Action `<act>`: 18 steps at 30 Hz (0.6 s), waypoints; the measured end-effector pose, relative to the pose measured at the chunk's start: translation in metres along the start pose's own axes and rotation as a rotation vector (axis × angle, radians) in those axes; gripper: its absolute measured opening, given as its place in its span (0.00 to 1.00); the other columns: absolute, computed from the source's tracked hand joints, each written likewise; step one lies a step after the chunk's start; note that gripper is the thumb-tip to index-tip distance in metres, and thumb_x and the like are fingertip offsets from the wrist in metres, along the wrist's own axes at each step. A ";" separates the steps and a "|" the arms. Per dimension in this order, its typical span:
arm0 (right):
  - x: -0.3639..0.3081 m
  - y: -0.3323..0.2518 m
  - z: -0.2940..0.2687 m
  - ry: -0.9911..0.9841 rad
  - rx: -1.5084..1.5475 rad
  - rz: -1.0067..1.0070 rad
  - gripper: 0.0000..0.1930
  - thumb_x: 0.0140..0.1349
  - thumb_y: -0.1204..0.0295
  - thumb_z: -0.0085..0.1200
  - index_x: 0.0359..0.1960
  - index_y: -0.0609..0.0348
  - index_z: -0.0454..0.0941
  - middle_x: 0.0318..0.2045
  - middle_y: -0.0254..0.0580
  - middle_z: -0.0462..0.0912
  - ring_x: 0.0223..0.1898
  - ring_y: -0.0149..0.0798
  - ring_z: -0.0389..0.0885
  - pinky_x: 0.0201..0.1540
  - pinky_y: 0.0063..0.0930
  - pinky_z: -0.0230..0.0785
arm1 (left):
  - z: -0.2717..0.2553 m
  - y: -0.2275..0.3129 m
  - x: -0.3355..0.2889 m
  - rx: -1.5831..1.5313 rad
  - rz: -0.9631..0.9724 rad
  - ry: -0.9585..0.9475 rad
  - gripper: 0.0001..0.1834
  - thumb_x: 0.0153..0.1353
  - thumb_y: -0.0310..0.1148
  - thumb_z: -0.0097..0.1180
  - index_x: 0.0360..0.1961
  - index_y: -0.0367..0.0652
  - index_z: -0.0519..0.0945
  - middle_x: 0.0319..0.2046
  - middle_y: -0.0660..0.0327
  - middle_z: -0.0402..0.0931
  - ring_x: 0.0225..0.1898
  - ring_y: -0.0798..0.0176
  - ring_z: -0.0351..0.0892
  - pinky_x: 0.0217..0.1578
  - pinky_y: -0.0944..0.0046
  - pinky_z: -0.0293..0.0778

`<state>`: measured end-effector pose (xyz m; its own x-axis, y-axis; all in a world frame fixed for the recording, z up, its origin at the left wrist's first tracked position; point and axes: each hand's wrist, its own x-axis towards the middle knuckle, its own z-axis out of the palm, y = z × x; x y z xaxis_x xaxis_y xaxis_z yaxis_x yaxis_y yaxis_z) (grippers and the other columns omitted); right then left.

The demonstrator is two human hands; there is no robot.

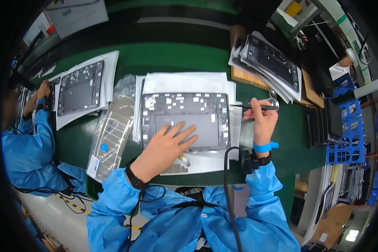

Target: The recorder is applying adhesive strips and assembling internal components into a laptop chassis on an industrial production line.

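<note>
In front of me a dark tablet back housing (197, 119) dotted with small white pads lies on a stack of white foam sheets (185, 82). My left hand (166, 145) rests on the housing's lower middle, fingers spread. At the right edge of the housing, my right hand (262, 119) grips dark tweezers (268, 107), their tips pointing left at the frame's upper right side. Whether the tips hold anything is too small to tell. Left of the stack lies a clear plastic bag (121, 111) holding a grey sheet with pale outlined strips. Another grey strip sheet (175, 169) shows under the housing's lower edge.
More tablet housings (273, 61) with foam sheets are piled at the back right on a wooden board (250, 77). A co-worker in a blue sleeve (42, 126) sits at left beside another housing (80, 88). A blue rack (350, 134) stands right; a black cable (227, 185) crosses my front.
</note>
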<state>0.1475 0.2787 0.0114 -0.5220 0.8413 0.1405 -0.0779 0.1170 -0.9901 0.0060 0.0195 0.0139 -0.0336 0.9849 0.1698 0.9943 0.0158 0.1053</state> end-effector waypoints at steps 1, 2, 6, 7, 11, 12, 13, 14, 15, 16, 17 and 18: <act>0.006 0.008 0.001 -0.018 -0.005 0.003 0.10 0.67 0.71 0.58 0.31 0.65 0.77 0.20 0.41 0.80 0.18 0.31 0.80 0.22 0.24 0.75 | -0.001 -0.002 -0.001 -0.074 -0.005 -0.010 0.23 0.60 0.35 0.59 0.58 0.47 0.77 0.63 0.62 0.72 0.62 0.55 0.70 0.59 0.55 0.67; 0.012 0.014 0.002 -0.035 -0.010 0.007 0.10 0.67 0.71 0.58 0.31 0.65 0.76 0.20 0.41 0.80 0.19 0.31 0.80 0.22 0.24 0.75 | -0.003 -0.004 0.004 -0.061 0.003 -0.002 0.23 0.60 0.35 0.59 0.58 0.47 0.77 0.63 0.62 0.72 0.62 0.55 0.70 0.59 0.55 0.67; 0.017 0.021 0.012 -0.101 -0.018 0.063 0.10 0.67 0.71 0.59 0.31 0.64 0.76 0.20 0.40 0.81 0.19 0.30 0.80 0.23 0.22 0.73 | -0.016 -0.009 0.029 -0.138 0.056 -0.057 0.15 0.60 0.36 0.60 0.46 0.42 0.80 0.46 0.59 0.80 0.52 0.54 0.76 0.54 0.59 0.71; 0.017 0.024 0.010 -0.103 -0.009 0.067 0.10 0.67 0.70 0.59 0.31 0.64 0.76 0.20 0.40 0.81 0.19 0.30 0.80 0.23 0.21 0.73 | -0.018 -0.013 0.042 -0.182 0.073 -0.054 0.14 0.60 0.35 0.60 0.45 0.42 0.80 0.42 0.59 0.79 0.48 0.55 0.76 0.50 0.59 0.72; 0.008 0.032 0.007 -0.083 0.020 0.099 0.10 0.67 0.70 0.59 0.31 0.65 0.76 0.20 0.41 0.81 0.19 0.29 0.80 0.23 0.21 0.73 | -0.002 -0.028 0.078 -0.235 0.142 0.028 0.17 0.63 0.35 0.58 0.53 0.44 0.79 0.30 0.58 0.75 0.38 0.55 0.75 0.41 0.57 0.73; 0.008 0.032 0.008 -0.076 0.023 0.097 0.10 0.67 0.70 0.59 0.31 0.65 0.76 0.20 0.41 0.81 0.19 0.29 0.80 0.23 0.21 0.73 | 0.002 -0.030 0.083 -0.230 0.141 0.031 0.19 0.64 0.35 0.57 0.56 0.44 0.78 0.28 0.58 0.76 0.37 0.55 0.75 0.41 0.56 0.74; 0.008 0.033 0.009 -0.072 0.020 0.102 0.10 0.67 0.71 0.59 0.31 0.65 0.77 0.20 0.41 0.81 0.19 0.29 0.80 0.23 0.21 0.73 | 0.002 -0.031 0.087 -0.195 0.131 -0.020 0.22 0.66 0.36 0.55 0.62 0.46 0.74 0.28 0.57 0.76 0.36 0.53 0.76 0.41 0.55 0.74; 0.007 0.034 0.010 -0.067 0.016 0.108 0.10 0.67 0.71 0.59 0.30 0.65 0.77 0.20 0.41 0.81 0.19 0.29 0.80 0.24 0.21 0.73 | 0.006 -0.031 0.088 -0.193 0.137 -0.023 0.22 0.66 0.36 0.55 0.62 0.46 0.74 0.28 0.57 0.76 0.36 0.53 0.76 0.41 0.55 0.74; 0.006 0.034 0.011 -0.070 -0.005 0.100 0.10 0.67 0.71 0.60 0.30 0.66 0.77 0.20 0.41 0.82 0.20 0.29 0.80 0.24 0.21 0.73 | 0.012 -0.032 0.088 -0.168 0.133 -0.037 0.24 0.67 0.36 0.55 0.63 0.46 0.73 0.28 0.57 0.77 0.36 0.53 0.77 0.41 0.55 0.74; 0.006 0.034 0.012 -0.064 -0.002 0.099 0.10 0.67 0.71 0.60 0.30 0.66 0.77 0.20 0.41 0.82 0.20 0.29 0.80 0.24 0.21 0.73 | 0.016 -0.034 0.088 -0.144 0.128 -0.051 0.25 0.67 0.37 0.55 0.65 0.46 0.71 0.28 0.56 0.77 0.36 0.53 0.77 0.41 0.55 0.74; 0.007 0.034 0.014 -0.068 0.006 0.099 0.10 0.67 0.71 0.60 0.30 0.66 0.77 0.20 0.41 0.82 0.20 0.28 0.80 0.24 0.21 0.73 | 0.020 -0.036 0.088 -0.142 0.132 -0.053 0.25 0.67 0.37 0.55 0.65 0.46 0.71 0.28 0.56 0.77 0.36 0.53 0.77 0.41 0.55 0.74; 0.007 0.034 0.013 -0.074 0.012 0.099 0.10 0.67 0.71 0.60 0.30 0.66 0.77 0.20 0.41 0.82 0.20 0.28 0.80 0.24 0.21 0.73 | 0.022 -0.036 0.088 -0.145 0.127 -0.053 0.26 0.67 0.38 0.55 0.66 0.45 0.70 0.28 0.56 0.78 0.36 0.52 0.77 0.40 0.54 0.74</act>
<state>0.1300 0.2816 -0.0209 -0.5889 0.8071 0.0423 -0.0327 0.0285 -0.9991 -0.0306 0.1099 0.0031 0.1006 0.9851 0.1393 0.9652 -0.1306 0.2266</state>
